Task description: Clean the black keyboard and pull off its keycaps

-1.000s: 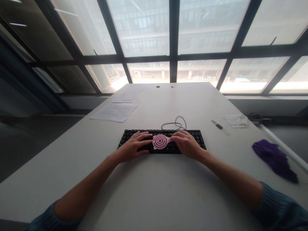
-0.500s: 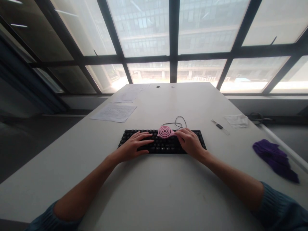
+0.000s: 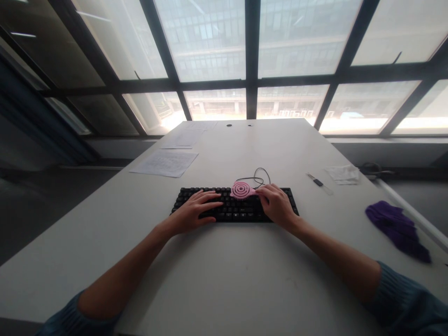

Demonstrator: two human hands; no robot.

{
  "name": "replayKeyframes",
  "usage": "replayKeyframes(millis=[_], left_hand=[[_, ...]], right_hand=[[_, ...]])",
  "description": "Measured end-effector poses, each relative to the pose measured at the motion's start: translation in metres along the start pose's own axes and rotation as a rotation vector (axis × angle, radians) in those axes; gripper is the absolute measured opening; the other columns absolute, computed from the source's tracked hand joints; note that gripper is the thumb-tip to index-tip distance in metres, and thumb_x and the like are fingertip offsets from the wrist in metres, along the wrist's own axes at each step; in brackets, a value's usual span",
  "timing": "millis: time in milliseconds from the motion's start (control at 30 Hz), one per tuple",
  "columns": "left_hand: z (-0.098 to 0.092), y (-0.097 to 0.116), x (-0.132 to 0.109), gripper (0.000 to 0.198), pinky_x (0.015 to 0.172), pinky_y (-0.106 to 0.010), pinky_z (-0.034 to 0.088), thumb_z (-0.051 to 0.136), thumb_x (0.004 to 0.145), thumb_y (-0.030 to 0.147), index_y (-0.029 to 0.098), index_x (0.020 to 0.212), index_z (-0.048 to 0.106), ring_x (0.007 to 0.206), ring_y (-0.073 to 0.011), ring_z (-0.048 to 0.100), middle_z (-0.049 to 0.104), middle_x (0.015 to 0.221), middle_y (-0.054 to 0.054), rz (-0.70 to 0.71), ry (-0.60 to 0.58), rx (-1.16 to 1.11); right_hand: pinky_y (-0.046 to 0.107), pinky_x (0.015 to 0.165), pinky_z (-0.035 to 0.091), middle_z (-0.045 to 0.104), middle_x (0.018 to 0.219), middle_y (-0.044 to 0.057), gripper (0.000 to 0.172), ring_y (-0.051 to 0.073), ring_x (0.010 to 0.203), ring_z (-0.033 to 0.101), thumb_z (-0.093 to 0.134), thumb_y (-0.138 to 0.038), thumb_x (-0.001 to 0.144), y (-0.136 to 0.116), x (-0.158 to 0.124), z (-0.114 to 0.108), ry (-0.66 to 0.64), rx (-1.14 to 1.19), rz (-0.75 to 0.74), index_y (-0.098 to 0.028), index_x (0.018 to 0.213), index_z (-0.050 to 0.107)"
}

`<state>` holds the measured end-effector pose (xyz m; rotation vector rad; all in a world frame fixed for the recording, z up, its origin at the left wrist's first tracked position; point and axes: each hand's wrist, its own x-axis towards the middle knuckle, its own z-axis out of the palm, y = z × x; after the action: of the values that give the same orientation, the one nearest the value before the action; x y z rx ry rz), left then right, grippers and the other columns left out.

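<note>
Across a black keyboard (image 3: 243,210), the splayed left hand (image 3: 194,210) lies open; right grip (image 3: 276,204) pinches a pink, concentric-ringed brush (image 3: 241,190).

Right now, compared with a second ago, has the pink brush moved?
Yes: judged against the keyboard, the pink brush in the right hand has shifted slightly right and away from the person, toward the keyboard's far edge.

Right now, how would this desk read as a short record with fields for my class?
Left hand: fingers spread, resting on the keyboard's left part
Right hand: holds the pink brush by its handle
Brush position: round head over the keyboard's back part; key contact unclear
Cable: looped behind the keyboard
Desk, right side: purple cloth, dark-handled tool, crumpled white sheet
Desk, far left: paper sheets
</note>
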<state>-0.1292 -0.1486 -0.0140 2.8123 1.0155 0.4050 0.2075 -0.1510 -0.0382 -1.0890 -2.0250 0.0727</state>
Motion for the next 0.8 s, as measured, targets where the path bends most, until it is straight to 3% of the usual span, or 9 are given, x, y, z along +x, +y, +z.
replayKeyframes(millis=[467,800], left_hand=[[-0.0003,0.0011,0.0013,0.051,0.121,-0.057,0.024,0.065,0.093,0.041,0.036,0.143,0.053,0.143,-0.0309,0.039,0.046,0.154,-0.005,0.005,-0.017,0.019],[-0.0009,0.0010,0.0015,0.051,0.120,-0.058,0.026,0.063,0.094,0.041,0.036,0.144,0.053,0.143,-0.0321,0.038,0.047,0.154,-0.006,0.004,-0.029,0.016]], right_hand=[[0.037,0.086,0.051,0.070,0.105,0.009,0.027,0.022,0.099,0.061,0.047,-0.011,0.099,-0.0026,0.0011,-0.0029,-0.143,0.153,-0.142,-0.021,0.112,0.068],[0.037,0.085,0.050,0.069,0.103,0.009,0.026,0.022,0.098,0.060,0.046,-0.008,0.097,-0.0055,0.0010,-0.0057,-0.211,0.199,-0.219,-0.020,0.106,0.068]])
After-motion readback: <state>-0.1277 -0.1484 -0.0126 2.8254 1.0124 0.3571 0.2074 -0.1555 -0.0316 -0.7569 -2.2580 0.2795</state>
